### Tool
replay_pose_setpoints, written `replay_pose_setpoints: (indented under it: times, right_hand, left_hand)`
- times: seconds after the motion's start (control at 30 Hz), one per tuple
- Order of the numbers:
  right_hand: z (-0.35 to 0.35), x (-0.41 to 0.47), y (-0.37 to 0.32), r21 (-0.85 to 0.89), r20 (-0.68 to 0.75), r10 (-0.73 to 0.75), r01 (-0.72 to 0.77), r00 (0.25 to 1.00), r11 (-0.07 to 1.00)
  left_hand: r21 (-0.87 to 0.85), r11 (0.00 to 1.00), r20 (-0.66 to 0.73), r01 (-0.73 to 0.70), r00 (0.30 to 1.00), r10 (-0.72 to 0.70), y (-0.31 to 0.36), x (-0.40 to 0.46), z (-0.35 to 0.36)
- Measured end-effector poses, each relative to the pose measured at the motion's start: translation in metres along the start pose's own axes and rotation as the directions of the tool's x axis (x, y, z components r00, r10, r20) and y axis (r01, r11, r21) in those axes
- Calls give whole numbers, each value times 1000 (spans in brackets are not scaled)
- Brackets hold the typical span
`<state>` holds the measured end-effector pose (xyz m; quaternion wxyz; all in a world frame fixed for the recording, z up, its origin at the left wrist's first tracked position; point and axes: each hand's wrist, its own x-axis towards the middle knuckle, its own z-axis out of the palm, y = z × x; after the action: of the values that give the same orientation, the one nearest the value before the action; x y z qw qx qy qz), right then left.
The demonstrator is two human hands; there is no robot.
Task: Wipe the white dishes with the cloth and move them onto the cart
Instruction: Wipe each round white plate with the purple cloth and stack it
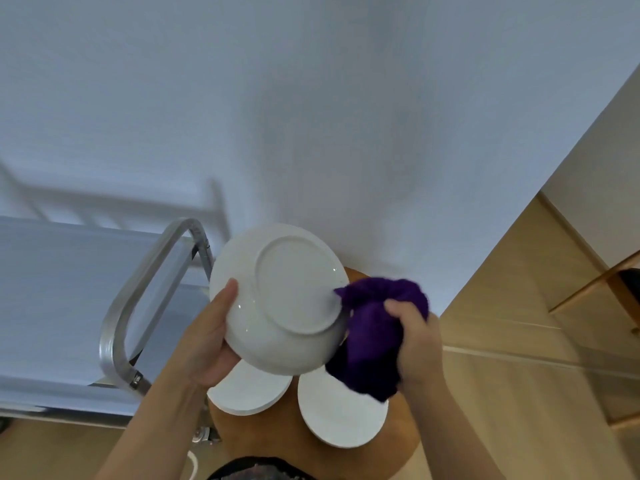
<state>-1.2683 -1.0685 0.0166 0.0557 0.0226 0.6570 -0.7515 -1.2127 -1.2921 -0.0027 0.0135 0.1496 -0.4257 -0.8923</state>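
From the head view, the left hand (211, 336) holds a white plate (280, 299) tilted up, its underside facing the camera; the grip is clamped on the rim, thumb lying along the back and fingers hidden behind. The plate is round, glossy ceramic with a raised circular foot ring, and small glints dot the glaze. No mark or writing can be read on its base.

The right hand (414, 341) clenches a bunched purple cloth (374, 336), a soft, fuzzy fabric, one corner of it touching the plate's right edge near the foot ring.

Below the raised plate, two more white plates lie flat on a round wooden worktop (405, 431): one (247, 393) partly covered by the held plate, the other (341, 412) just beside it on the right, partly under the cloth.

To the left stands the cart (62, 299), its flat pale shelf framed by a curved brushed-metal tube handle (130, 299). A small dark label sits on the handle's base, too blurred to read. A plain pale wall rises behind.
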Motion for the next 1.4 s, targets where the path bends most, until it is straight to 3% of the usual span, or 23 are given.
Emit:
replay_pose_setpoints:
  times: [0.03,0.1,0.17,0.27,0.4,0.53,0.7,0.77,0.9,1.0,1.07,1.13,1.2,1.3,1.4]
  right_hand:
    - [-3,7,-4,-29,-45,-30,29,999,999]
    - [2,14,-11,-185,13,-101,102,995,977]
    - [19,12,-16,-387,199,-186,251,962,887]
    - [45,4,-14,-508,555,-252,564,792,651]
    - [46,2,-15,-436,661,-119,508,741,743]
    - [25,-9,4,-314,752,-83,466,654,827]
    - [2,-11,15,-145,743,-62,250,666,957]
    - [-10,-3,8,-115,680,-62,189,731,975]
    - [-39,16,-5,-76,339,-8,36,941,996]
    - [-42,25,-7,267,82,23,-44,996,963]
    - [-31,25,-6,296,87,68,-91,994,951]
    - [-15,18,-2,102,145,97,-112,985,988]
    - [-2,11,3,-68,180,53,-42,982,997]
    - [17,-2,17,-57,191,15,-4,981,998]
    - [35,-17,38,-2,250,120,-123,961,992]
  left_hand:
    - [-16,999,7,29,1000,-29,-1,-2,-4]
    - [-29,997,35,69,997,-68,-4,-5,-1]
    - [19,994,122,104,987,-105,-5,-5,9]
    - [81,994,205,78,974,-93,-8,-5,22]
    - [14,999,169,50,984,-52,-14,-5,19]
    - [-15,1000,91,27,996,-26,-12,-2,11]
    - [-6,1000,24,30,999,-30,-5,-2,1]
    - [7,999,-4,33,999,-33,-6,-3,-2]
    - [-12,1000,-25,-26,999,25,-4,-4,-7]
    - [-29,998,0,-60,998,60,-2,-3,-7]
    - [-30,998,29,-56,998,57,-3,-2,-4]
    - [-28,999,47,-34,998,36,-5,-1,2]
    - [-20,999,43,-26,999,27,-5,1,9]
    - [-19,998,-35,-53,998,52,-8,6,17]
    - [23,996,-144,-85,986,87,-11,12,19]
